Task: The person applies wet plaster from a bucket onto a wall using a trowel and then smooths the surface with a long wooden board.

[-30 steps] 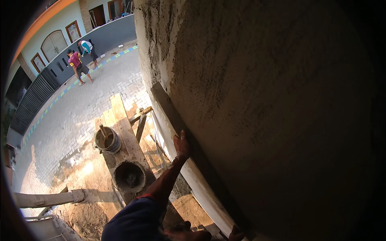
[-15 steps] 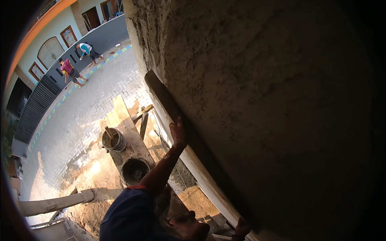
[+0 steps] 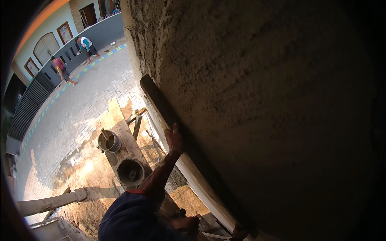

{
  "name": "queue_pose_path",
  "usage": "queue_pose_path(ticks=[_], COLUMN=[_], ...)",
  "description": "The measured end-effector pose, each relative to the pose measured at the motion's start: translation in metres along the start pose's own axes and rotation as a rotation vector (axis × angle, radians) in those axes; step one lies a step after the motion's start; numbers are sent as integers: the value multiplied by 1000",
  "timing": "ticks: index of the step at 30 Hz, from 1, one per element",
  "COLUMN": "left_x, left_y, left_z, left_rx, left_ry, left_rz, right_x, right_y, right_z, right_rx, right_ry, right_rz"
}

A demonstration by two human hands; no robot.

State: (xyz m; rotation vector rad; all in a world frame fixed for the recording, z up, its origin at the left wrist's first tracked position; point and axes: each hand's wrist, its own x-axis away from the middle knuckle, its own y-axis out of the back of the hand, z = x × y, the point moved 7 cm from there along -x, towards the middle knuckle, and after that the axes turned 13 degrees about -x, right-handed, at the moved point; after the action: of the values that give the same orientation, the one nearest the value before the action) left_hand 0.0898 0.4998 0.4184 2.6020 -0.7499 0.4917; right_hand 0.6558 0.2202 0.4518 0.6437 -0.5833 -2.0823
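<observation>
A long, straight board [image 3: 200, 160], like a plasterer's straightedge, lies slantwise along the edge of a rough plastered wall [image 3: 257, 92]. My left hand [image 3: 174, 140] is closed round its upper part, that arm reaching up from a dark blue sleeve with a red cuff. Lower down, near the board's bottom end, my right hand [image 3: 240, 232] grips it; deep shadow hides most of those fingers. The board's face seems to lie against the plaster.
Left of the wall, wooden planks [image 3: 120, 116] carry a bucket [image 3: 109, 141] with a handle sticking out and a round tub [image 3: 130, 172] of grey mix. A thick pole [image 3: 52, 203] crosses lower left. Two people, one in maroon [image 3: 59, 66], stand on the paved street [image 3: 84, 108].
The view has shifted slightly. My left hand and the board sit a little lower in the picture, both hands still gripping. In the street, the person in maroon has changed stance.
</observation>
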Motion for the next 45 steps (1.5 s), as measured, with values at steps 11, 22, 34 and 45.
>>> queue_pose_path(ticks=[11, 22, 34, 45], left_x=[14, 53, 32, 94], left_y=[0, 8, 40, 1], left_z=[18, 0, -129, -35], left_rx=[25, 25, 103, 233], left_ry=[71, -64, 49, 65], left_rz=[104, -48, 219, 188], right_x=[8, -13, -16, -18], right_y=[39, 63, 69, 117], right_z=[13, 6, 116, 10], right_rx=[296, 226, -29, -134], right_ry=[74, -1, -122, -125], right_rz=[-61, -37, -48, -135])
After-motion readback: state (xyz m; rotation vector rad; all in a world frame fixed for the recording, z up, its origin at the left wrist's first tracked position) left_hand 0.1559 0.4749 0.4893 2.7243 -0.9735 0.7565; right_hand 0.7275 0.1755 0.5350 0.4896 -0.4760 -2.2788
